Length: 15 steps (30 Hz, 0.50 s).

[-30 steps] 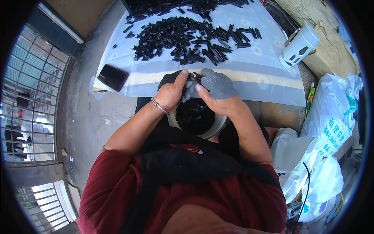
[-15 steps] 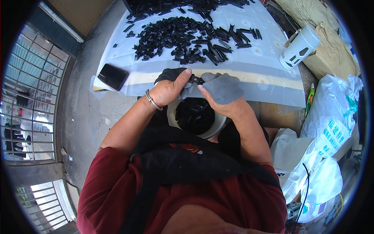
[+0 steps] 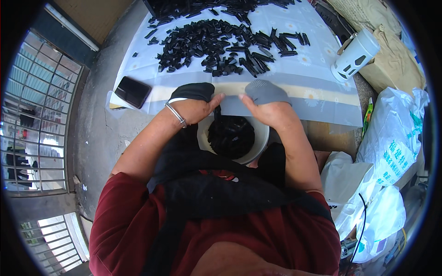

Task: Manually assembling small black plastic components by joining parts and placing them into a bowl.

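My left hand (image 3: pixel 195 102), in a black and grey fingerless-thumb glove, is curled above the near table edge. A narrow black plastic piece (image 3: pixel 218 116) hangs below its thumb, over the bowl; its upper end is hidden by the hand. To the right, my right hand (image 3: pixel 267 100), in a grey dotted glove, has curled fingers and its bare thumb pointing toward the left hand. Whatever its fingers hold, if anything, is hidden. Beneath both hands a white bowl (image 3: pixel 261 146) contains a heap of black pieces (image 3: pixel 234 138).
On the cloth-covered table (image 3: pixel 317 69) lie many small black pieces (image 3: pixel 198 43), with longer ones to their right. A dark phone (image 3: pixel 133 92) rests at the left corner, a white bottle (image 3: pixel 355 56) at the right. Plastic bags (image 3: pixel 391 133) crowd the right side.
My hands have moved apart from the dark piece they both held. The left has gone lower and left, the right slightly right. A narrow black piece now shows below the left thumb.
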Each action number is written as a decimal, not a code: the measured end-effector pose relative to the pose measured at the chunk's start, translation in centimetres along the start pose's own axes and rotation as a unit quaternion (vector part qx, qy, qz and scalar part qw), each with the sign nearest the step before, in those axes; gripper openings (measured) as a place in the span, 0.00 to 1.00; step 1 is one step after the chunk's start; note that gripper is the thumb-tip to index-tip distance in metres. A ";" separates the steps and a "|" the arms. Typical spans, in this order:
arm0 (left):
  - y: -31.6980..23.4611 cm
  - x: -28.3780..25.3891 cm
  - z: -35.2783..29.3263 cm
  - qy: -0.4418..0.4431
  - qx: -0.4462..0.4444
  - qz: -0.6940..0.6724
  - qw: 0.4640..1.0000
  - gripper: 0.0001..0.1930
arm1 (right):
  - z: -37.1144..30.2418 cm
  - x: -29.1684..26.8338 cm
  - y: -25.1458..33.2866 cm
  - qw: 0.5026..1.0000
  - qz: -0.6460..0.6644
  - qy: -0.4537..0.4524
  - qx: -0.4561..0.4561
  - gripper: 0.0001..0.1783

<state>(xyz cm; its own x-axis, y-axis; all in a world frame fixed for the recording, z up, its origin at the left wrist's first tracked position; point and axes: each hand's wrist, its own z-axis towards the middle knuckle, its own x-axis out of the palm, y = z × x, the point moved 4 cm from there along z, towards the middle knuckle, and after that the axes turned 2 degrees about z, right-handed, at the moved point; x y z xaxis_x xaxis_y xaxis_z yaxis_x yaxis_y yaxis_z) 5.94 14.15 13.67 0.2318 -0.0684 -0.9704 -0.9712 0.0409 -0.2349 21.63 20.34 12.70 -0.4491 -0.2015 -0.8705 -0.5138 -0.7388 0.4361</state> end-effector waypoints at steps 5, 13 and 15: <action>1.8 0.9 4.0 -0.181 -0.013 0.071 0.981 0.17 | 3.2 0.1 -2.8 0.978 -0.138 -0.137 0.075 0.13; 2.5 2.2 4.0 -0.189 -0.082 0.040 0.978 0.16 | 1.6 0.5 -1.4 0.980 -0.170 -0.103 0.024 0.08; 2.9 2.2 3.6 -0.196 -0.101 0.015 0.975 0.15 | 1.4 0.5 -1.3 0.983 -0.158 -0.086 0.029 0.09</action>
<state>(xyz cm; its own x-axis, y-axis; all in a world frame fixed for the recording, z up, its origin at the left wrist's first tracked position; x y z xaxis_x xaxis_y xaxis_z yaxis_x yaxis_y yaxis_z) 3.80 17.71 10.68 0.1691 0.3184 -0.9327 -0.9597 -0.1623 -0.2294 21.06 22.07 11.98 -0.3741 0.1475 -0.9156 -0.6855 -0.7089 0.1659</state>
